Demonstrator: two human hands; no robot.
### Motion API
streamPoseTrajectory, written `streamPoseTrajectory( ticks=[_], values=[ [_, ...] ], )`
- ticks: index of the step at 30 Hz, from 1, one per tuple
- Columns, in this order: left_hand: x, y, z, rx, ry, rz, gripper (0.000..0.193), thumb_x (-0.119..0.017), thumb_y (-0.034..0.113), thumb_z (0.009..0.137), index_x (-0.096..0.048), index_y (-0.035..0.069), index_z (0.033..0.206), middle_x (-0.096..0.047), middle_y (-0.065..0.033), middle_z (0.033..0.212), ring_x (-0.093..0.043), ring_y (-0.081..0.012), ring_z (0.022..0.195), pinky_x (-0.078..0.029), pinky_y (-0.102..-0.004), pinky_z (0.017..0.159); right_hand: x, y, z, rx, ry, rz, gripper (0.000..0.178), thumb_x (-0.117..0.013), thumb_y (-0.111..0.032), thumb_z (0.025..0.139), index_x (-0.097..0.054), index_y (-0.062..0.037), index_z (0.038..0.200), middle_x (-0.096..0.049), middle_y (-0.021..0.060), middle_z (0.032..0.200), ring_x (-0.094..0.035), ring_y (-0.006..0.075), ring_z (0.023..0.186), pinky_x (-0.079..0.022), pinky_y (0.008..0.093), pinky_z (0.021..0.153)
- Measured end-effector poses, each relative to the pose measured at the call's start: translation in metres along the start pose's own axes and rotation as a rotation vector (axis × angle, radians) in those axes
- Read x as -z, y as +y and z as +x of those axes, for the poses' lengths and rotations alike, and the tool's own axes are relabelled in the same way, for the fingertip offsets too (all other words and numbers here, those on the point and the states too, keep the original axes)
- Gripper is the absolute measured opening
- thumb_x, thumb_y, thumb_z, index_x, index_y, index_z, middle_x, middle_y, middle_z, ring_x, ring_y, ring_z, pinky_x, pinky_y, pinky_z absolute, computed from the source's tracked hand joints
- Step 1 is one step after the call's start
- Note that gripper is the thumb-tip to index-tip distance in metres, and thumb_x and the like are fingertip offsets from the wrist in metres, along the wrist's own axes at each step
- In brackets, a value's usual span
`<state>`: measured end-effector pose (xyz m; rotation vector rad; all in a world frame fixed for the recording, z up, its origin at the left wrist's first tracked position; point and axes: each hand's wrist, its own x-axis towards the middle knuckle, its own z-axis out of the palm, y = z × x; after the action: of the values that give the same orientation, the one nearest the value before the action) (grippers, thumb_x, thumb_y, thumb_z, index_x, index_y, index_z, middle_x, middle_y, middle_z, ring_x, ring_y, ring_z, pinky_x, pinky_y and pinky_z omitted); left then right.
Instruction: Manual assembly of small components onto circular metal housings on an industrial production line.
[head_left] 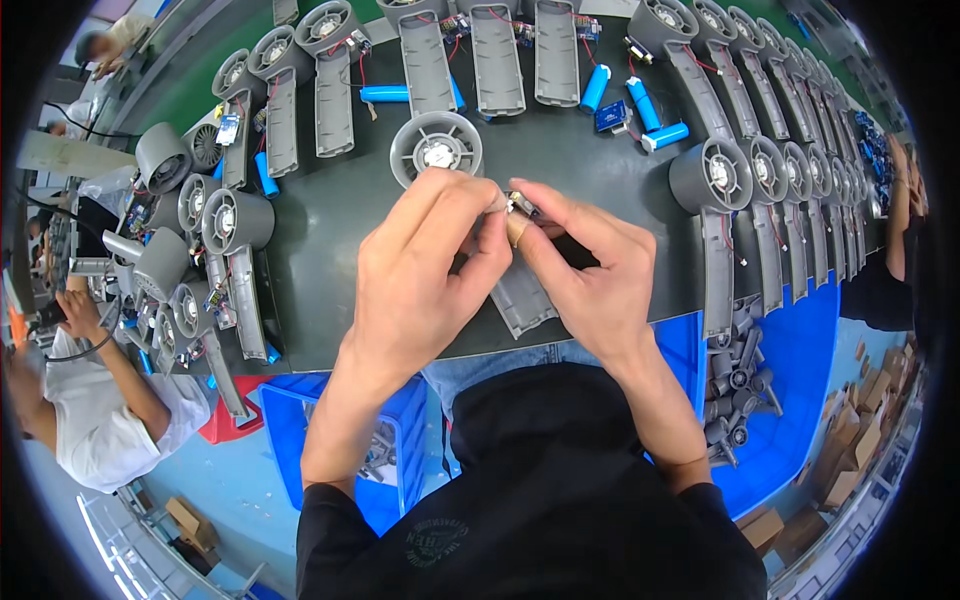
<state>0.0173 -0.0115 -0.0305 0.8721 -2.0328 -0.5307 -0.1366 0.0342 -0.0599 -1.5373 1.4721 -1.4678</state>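
Above the near edge of the dark table, my two hands meet fingertip to fingertip. My right hand pinches a small electronic part with white and metallic bits between thumb and index finger; a tan strip wraps the thumb. Touching the same spot, my left hand has its fingers pressed together, and what lies in them is hidden. Beneath them is a grey handheld-fan shell: its round head shows beyond my left hand, and its open handle shows below the fingers.
Rows of similar grey fan shells line the right, back and left. Blue cylindrical batteries and a blue circuit board lie at the back. Below the right edge, a blue bin holds grey parts. People work on both sides.
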Motion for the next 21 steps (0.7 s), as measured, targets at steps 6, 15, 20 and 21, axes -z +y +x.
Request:
streamPoseTrajectory(
  ticks=[6,15,20,21],
  values=[
    [-0.0037,0.0017,0.0008,0.001,0.026,0.001,0.023,-0.07,-0.011,0.075,-0.062,-0.003,0.096,-0.064,-0.0074,0.088,-0.057,-0.0106,0.063,-0.046,-0.023,0.054,-0.0004,0.0032,0.0007,0.122,0.037,-0.083,0.032,-0.075,0.003,0.081,-0.073,-0.002,0.113,-0.073,0.0095,0.087,-0.065,0.0088,0.072,-0.052,0.023,0.064],
    [-0.0084,0.0005,0.0011,-0.079,0.106,0.043,0.019,-0.073,-0.008,0.075,-0.064,0.0,0.09,-0.061,-0.0075,0.086,-0.061,-0.0176,0.064,-0.05,-0.0275,0.053,-0.001,0.0028,0.0,0.089,0.047,-0.036,0.032,-0.074,0.003,0.081,-0.073,-0.0016,0.112,-0.073,0.0093,0.086,-0.064,0.0082,0.071,-0.051,0.0225,0.062],
    [-0.0087,0.002,-0.0012,-0.051,0.093,0.047,0.024,-0.073,-0.01,0.073,-0.063,-0.002,0.094,-0.062,-0.0088,0.087,-0.058,-0.015,0.063,-0.047,-0.0264,0.054,-0.0005,0.0032,0.0002,0.157,0.056,-0.079,0.032,-0.074,0.004,0.08,-0.073,-0.0015,0.112,-0.073,0.0096,0.086,-0.065,0.0093,0.069,-0.051,0.0228,0.062],
    [-0.0093,0.0011,-0.002,-0.079,0.103,0.044,0.028,-0.073,-0.011,0.073,-0.063,-0.004,0.097,-0.064,-0.0102,0.088,-0.055,-0.0124,0.061,-0.045,-0.0245,0.054,-0.0003,0.003,0.0002,0.157,0.056,-0.079,0.032,-0.074,0.004,0.08,-0.073,-0.0015,0.112,-0.073,0.0096,0.086,-0.065,0.0093,0.069,-0.051,0.0228,0.062]
  ],
)
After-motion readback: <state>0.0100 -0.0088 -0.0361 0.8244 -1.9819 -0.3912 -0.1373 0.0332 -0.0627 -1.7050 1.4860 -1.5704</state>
